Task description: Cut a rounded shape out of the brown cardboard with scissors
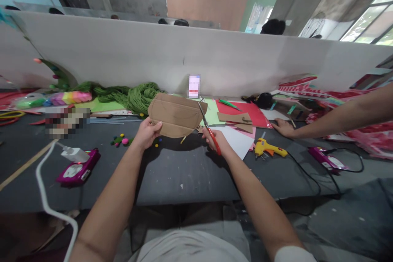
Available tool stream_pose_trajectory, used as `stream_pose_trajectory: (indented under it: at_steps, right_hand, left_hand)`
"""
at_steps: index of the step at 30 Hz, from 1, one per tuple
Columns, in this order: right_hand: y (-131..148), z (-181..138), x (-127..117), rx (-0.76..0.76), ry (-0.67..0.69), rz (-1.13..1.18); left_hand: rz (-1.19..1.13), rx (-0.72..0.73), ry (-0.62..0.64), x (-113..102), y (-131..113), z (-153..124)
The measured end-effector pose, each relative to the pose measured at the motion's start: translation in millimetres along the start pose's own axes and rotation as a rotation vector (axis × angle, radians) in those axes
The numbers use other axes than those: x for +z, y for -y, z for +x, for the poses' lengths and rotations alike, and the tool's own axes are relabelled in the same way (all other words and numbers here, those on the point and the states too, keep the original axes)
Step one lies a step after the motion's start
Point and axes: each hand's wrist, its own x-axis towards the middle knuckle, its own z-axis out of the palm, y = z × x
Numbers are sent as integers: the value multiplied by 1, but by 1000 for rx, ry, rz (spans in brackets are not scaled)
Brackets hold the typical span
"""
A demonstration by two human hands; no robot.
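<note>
A rounded piece of brown cardboard (176, 114) is held up above the dark table. My left hand (148, 133) pinches its lower left edge, thumb in front. Red-handled scissors (211, 134) are in my right hand (216, 141), their blades pointing up along the cardboard's right edge. Whether the blades bite into the cardboard I cannot tell. Behind the cardboard lie a thick bundle of green yarn (143, 97) and sheets of coloured paper, among them a red sheet (258, 114).
A yellow glue gun (268, 148) with a black cord lies at the right, near a purple power strip (328, 159). Another purple power strip (79, 168) sits left. A co-worker's hand (283, 127) rests on the table. A phone (193, 86) leans against the white partition (129, 53).
</note>
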Motion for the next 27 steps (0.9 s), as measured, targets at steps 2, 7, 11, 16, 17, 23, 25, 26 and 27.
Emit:
stream_pose_trajectory:
  at_steps: [2, 7, 11, 16, 17, 23, 25, 26, 27]
  right_hand:
    - [1, -1, 0, -35, 12, -4]
    - [13, -6, -1, -24, 71, 26]
    - [23, -11, -3, -5, 94, 42]
    - [22, -10, -3, -15, 49, -30]
    - [20, -10, -2, -16, 34, -43]
    - [10, -7, 2, 58, -26, -99]
    - [9, -7, 2, 61, -40, -104]
    - [9, -6, 2, 57, -46, -103]
    - [8, -6, 2, 53, -48, -100]
  left_hand:
    - [3, 7, 8, -1, 0, 1]
    - [15, 13, 12, 1, 4, 1]
    - [17, 5, 42, 3, 6, 0]
    - [34, 3, 33, 3, 6, 0]
    - [34, 1, 30, 3, 6, 0]
    - [36, -23, 18, 3, 4, -1]
    - [37, -26, 16, 3, 2, -2]
    - [35, -27, 17, 4, 2, -2]
    - [32, -29, 17, 4, 1, -3]
